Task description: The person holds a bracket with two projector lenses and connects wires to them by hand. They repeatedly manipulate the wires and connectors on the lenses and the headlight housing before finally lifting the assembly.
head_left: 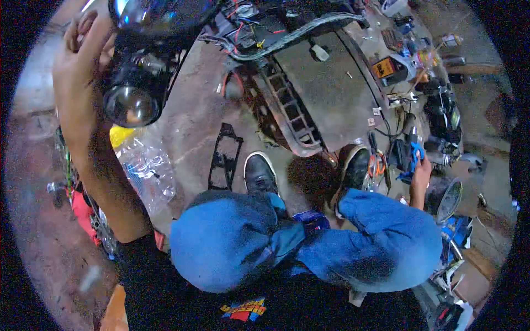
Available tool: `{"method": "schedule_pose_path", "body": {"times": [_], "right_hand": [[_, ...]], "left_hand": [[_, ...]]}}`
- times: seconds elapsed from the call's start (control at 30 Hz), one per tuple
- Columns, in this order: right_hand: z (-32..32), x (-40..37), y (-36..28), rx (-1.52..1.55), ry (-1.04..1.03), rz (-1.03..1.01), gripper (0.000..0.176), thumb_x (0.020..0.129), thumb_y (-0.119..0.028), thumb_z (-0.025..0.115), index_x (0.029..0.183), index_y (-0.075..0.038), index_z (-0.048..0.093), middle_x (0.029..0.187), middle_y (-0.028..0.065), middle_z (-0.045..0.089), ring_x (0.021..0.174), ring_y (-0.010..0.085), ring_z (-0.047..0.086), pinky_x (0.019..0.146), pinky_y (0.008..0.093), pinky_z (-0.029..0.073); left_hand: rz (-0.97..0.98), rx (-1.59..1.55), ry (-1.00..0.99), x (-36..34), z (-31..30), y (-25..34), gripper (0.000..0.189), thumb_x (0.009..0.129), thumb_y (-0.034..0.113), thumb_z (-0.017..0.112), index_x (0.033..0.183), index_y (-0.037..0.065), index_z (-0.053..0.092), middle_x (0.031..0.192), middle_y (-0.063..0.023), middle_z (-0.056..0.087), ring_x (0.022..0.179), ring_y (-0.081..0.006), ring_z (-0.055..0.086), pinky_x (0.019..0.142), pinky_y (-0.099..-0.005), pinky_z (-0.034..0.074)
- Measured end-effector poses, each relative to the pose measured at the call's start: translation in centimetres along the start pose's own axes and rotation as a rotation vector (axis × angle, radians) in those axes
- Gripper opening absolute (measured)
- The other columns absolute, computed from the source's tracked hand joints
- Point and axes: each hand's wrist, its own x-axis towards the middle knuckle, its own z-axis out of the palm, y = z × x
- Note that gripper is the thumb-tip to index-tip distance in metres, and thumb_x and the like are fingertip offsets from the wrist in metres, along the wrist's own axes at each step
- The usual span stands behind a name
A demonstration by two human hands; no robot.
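Note:
At the upper left, my left hand [87, 44] is raised with curled fingers against the side of a black headlight assembly [135, 105]. Its round glass lenses face up, and its top runs out of view. Where the fingers meet the housing is partly hidden. Low on the right, beside my knee, my right hand [422, 172] grips a blue object [415, 157], perhaps a tool or cloth, too small to make out. Orange-handled pliers [377, 164] lie on the floor just left of that hand.
Ahead lies a grey panel [331, 83] with a slotted black edge, and a wire harness [292, 37] across its top. A black bracket [225, 157] and plastic bag [149, 171] lie left of my shoes [260, 174]. Tools and bottles line the right, near a round lens [450, 199].

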Motion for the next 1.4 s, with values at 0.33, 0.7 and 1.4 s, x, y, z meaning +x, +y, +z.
{"method": "schedule_pose_path", "body": {"times": [0.33,0.7,1.4], "right_hand": [[8.2,-1.5,1.0,-0.027,-0.097,0.018,0.048,0.088,-0.019,0.077,0.13,0.003,0.068,0.107,0.0079,0.073,0.094,0.0189,0.067,0.088,0.0325,0.053],[17.8,-5.5,-3.4,-0.451,-0.862,-0.403,0.051,0.083,-0.008,0.078,0.129,0.002,0.058,0.121,0.0115,0.066,0.107,0.0301,0.064,0.096,0.042,0.05],[12.8,-5.9,-2.5,-0.334,-0.638,-0.129,0.034,0.092,-0.014,0.071,0.121,-0.001,0.06,0.112,0.008,0.065,0.099,0.0232,0.061,0.091,0.0375,0.05]], "left_hand": [[0.004,0.145,0.127,-5.1,-9.9,0.2,0.046,0.101,0.022,0.073,0.139,0.0,0.06,0.126,-0.0056,0.068,0.113,-0.0166,0.064,0.098,-0.0302,0.051],[-0.032,0.373,0.26,-11.2,-15.2,9.6,0.052,0.102,0.027,0.067,0.145,0.001,0.058,0.131,-0.0099,0.069,0.114,-0.0216,0.067,0.101,-0.0369,0.055],[-0.423,-0.48,0.295,-12.0,9.0,11.1,0.04,0.107,0.024,0.051,0.134,-0.002,0.065,0.114,-0.0171,0.076,0.091,-0.0242,0.076,0.081,-0.0395,0.067]]}}
